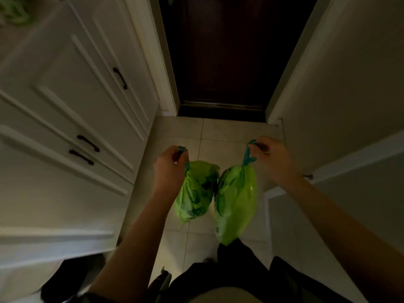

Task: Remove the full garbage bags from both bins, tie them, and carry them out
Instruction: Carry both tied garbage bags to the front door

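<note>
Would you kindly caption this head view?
Left hand and right hand carry tied green bags toward a dark door.

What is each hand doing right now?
Left hand: closed, holding the left green bag by its tie.
Right hand: closed, holding the right green bag by its tie.

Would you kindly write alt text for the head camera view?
A person's left hand and right hand each hold a tied green garbage bag by its drawstring above a tiled floor, facing a dark closed door; white cabinets stand at left.
</note>
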Demonstrator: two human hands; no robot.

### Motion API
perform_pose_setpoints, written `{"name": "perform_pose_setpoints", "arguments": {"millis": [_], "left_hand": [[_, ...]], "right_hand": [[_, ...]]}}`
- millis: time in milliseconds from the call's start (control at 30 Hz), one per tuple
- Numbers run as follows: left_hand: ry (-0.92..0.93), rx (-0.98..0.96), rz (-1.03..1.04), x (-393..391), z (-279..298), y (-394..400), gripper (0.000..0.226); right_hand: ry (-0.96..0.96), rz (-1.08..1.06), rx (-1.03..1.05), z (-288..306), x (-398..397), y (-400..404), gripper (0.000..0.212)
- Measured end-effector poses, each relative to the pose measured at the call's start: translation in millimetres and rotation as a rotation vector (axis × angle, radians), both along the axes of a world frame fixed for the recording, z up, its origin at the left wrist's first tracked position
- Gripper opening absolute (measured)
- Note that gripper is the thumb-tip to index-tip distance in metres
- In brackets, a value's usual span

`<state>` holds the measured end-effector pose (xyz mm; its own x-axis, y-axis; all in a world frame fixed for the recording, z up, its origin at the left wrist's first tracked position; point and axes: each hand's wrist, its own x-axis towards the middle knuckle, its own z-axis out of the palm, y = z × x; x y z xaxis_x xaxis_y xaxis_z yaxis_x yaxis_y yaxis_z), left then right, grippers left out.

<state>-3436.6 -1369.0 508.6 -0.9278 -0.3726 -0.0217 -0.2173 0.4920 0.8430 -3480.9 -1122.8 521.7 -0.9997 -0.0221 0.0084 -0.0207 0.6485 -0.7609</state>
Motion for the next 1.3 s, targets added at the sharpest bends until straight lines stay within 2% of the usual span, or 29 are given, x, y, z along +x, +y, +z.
{"name": "perform_pose_setpoints", "arguments": {"millis": [300, 433, 567, 733, 1000, 1300], "left_hand": [[-0.038, -0.039, 0.154, -207.6, -23.5, -22.1, 0.015], [-0.069, 0.026, 0.215, -289.0, -30.9, -38.4, 0.012], [-0.069, -0.021, 0.234, -366.4, -38.2, -58.0, 0.018], [-0.16, -0.027, 0.293, -460.2, -69.4, -91.5, 0.019], [-0.337, 0.015, 0.401, -569.9, -119.8, -139.5, 0.022], [-0.459, 0.0, 0.511, -655.4, -188.0, -177.4, 0.024]], "right_hand": [[-0.031, 0.172, 0.033, -14.4, -222.6, -22.4, 0.016], [-0.072, 0.208, 0.036, -17.4, -313.3, -37.6, 0.018], [-0.103, 0.215, 0.082, -24.2, -403.1, -58.2, 0.02], [-0.164, 0.261, 0.109, -48.2, -509.8, -92.6, 0.02], [-0.319, 0.256, 0.157, -110.2, -649.6, -149.8, 0.025], [-0.409, 0.305, 0.252, -185.4, -757.3, -202.1, 0.024]]}}
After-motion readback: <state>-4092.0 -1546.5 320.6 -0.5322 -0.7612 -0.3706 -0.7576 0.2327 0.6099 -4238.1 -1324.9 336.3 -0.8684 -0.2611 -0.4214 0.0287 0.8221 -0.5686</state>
